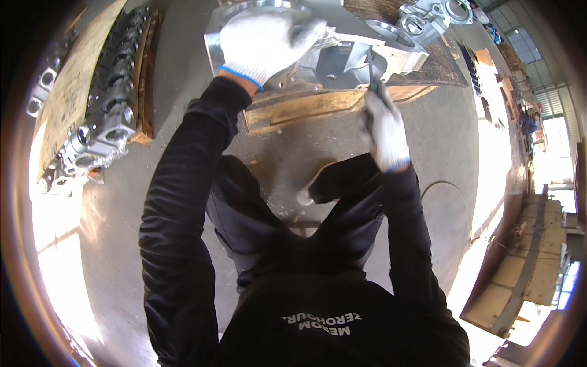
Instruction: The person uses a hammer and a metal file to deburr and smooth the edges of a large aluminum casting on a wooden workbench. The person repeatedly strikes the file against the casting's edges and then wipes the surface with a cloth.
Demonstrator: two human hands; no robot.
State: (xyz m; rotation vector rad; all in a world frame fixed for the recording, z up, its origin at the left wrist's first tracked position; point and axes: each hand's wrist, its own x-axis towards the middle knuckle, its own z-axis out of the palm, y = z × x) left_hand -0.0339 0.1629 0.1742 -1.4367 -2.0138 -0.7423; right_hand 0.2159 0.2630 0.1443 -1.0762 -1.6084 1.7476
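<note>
A machined metal casting (339, 69) with a large open cavity lies before me on a wooden pallet (302, 110). My left hand (263, 43), in a white knit glove with a blue cuff edge, rests over the casting's left part; whether its fingers grip anything is hidden. In my gloved right hand (386, 126) is a slim dark hand tool (372, 69), its kind not clear. The tool's shaft reaches up into the right side of the cavity, by the inner wall.
At left, several metal castings (112, 110) stand in a row on wood, beside a plywood sheet (75, 91). Another casting (415, 23) sits beyond the workpiece. A thin cable (442, 183) curves over the concrete floor (183, 78) at right. Wooden boxes (518, 266) lie farther right.
</note>
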